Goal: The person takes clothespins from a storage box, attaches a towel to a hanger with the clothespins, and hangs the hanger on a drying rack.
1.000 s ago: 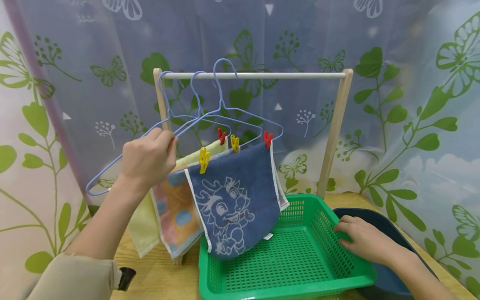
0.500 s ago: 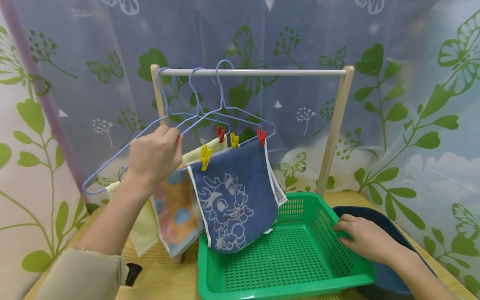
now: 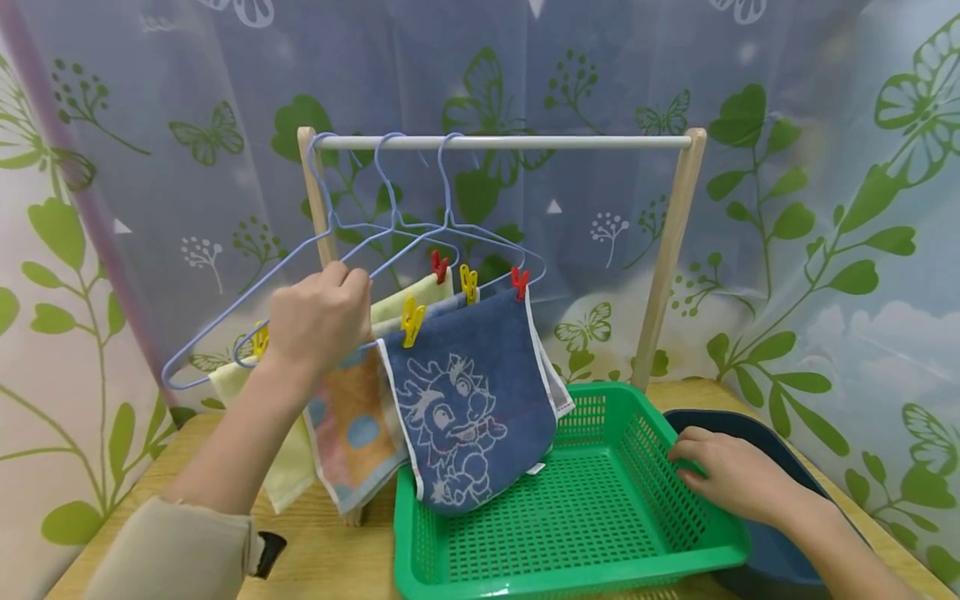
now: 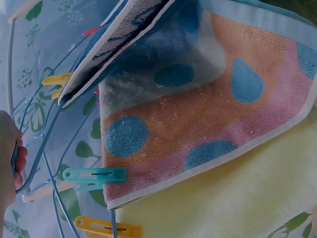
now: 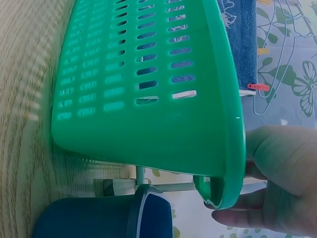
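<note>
My left hand (image 3: 318, 312) grips the left arm of a blue wire clothes hanger (image 3: 447, 200), whose hook sits over the white rail (image 3: 570, 142). From this hanger hangs a dark blue towel (image 3: 480, 417) with a pale dragon figure, held by a yellow clothespin (image 3: 412, 321) and a red clothespin (image 3: 520, 283). Its lower end dips over the green basket (image 3: 570, 517). Behind it hang a dotted orange towel (image 4: 173, 114) and a pale yellow towel (image 4: 223, 193) on two more hangers. My right hand (image 3: 738, 479) holds the basket's right rim, fingers curled over it in the right wrist view.
Wooden posts (image 3: 667, 258) carry the rail above a wooden table (image 3: 322, 567). A dark blue tub (image 3: 780, 550) stands right of the basket, partly under my right forearm. A patterned curtain (image 3: 600, 83) closes off the back.
The held hanger's hook has come down from above the rail onto it. My left hand has shifted slightly right and down, and the blue towel has swung a little. The right hand stays put.
</note>
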`<state>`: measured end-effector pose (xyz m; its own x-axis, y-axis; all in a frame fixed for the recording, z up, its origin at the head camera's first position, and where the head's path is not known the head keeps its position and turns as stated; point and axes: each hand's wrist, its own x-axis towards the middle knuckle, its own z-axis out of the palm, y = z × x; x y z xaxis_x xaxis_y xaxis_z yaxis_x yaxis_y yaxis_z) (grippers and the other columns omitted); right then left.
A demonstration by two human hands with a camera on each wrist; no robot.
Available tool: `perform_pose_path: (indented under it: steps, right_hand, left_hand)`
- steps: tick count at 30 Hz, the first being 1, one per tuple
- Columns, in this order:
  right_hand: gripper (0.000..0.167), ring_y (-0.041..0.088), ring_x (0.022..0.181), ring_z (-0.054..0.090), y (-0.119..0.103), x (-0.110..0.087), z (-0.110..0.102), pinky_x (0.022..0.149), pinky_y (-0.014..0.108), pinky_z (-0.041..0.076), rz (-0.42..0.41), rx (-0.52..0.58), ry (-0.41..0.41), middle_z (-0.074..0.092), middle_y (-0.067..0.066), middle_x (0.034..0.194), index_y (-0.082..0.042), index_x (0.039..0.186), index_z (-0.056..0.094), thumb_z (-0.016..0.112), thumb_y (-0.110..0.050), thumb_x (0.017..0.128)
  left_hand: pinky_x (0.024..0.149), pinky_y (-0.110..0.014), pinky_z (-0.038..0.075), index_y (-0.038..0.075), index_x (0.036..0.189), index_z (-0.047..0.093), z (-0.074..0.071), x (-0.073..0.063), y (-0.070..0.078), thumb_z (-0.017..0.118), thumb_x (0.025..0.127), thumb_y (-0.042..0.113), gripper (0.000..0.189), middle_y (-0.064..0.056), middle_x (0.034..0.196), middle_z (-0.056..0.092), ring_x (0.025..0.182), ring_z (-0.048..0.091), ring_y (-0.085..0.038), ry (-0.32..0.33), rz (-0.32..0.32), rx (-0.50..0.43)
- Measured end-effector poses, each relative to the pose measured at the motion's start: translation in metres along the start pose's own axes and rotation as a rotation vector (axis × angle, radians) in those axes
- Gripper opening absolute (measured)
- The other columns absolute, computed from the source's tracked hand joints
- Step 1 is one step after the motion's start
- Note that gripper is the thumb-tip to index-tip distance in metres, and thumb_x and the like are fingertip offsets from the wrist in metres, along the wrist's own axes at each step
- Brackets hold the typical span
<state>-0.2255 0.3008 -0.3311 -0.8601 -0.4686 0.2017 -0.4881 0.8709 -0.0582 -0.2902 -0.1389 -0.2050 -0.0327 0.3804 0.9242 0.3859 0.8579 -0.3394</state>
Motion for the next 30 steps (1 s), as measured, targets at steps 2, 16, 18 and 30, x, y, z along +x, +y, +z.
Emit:
perform_pose_path:
  steps: [2, 16, 18, 30]
  right_hand:
    - [0.013, 0.008, 0.072, 0.057, 0.000, 0.000, 0.000, 0.058, 0.024, 0.046, 0.002, -0.002, -0.001, 0.055, -0.008, 0.091, -0.015, 0.093, 0.068, 0.070, -0.014, 0.080]
    - [0.014, 0.012, 0.078, 0.058, 0.001, 0.000, -0.001, 0.060, 0.026, 0.047, 0.006, 0.003, -0.013, 0.055, -0.006, 0.095, -0.015, 0.095, 0.068, 0.068, -0.016, 0.082]
    - [0.014, 0.014, 0.080, 0.058, 0.001, -0.001, -0.003, 0.061, 0.027, 0.047, 0.010, 0.001, -0.017, 0.056, -0.006, 0.096, -0.015, 0.096, 0.068, 0.068, -0.017, 0.082]
    - [0.023, 0.028, 0.095, 0.058, 0.010, -0.005, -0.008, 0.073, 0.041, 0.049, 0.042, 0.000, 0.002, 0.059, 0.001, 0.103, -0.013, 0.103, 0.066, 0.068, -0.023, 0.082]
  left_hand:
    - [0.028, -0.030, 0.017, 0.007, 0.052, 0.036, 0.000, -0.001, 0.000, 0.042, 0.080, 0.001, 0.030, -0.008, 0.050, 0.040, 0.034, 0.030, -0.020, -0.007, 0.009, 0.011]
    - [0.030, -0.035, 0.030, -0.001, 0.066, 0.053, -0.005, -0.009, 0.004, 0.055, 0.083, 0.011, 0.021, -0.014, 0.059, 0.050, 0.045, 0.049, -0.031, -0.043, -0.069, 0.000]
    - [0.032, -0.036, 0.034, -0.003, 0.071, 0.057, -0.010, -0.011, 0.005, 0.057, 0.083, 0.013, 0.020, -0.016, 0.064, 0.054, 0.050, 0.052, -0.033, -0.060, -0.106, -0.008]
    - [0.029, -0.033, 0.027, -0.001, 0.080, 0.065, -0.051, -0.051, 0.005, 0.055, 0.081, 0.018, 0.022, -0.013, 0.067, 0.060, 0.046, 0.052, -0.028, -0.055, -0.269, -0.028]
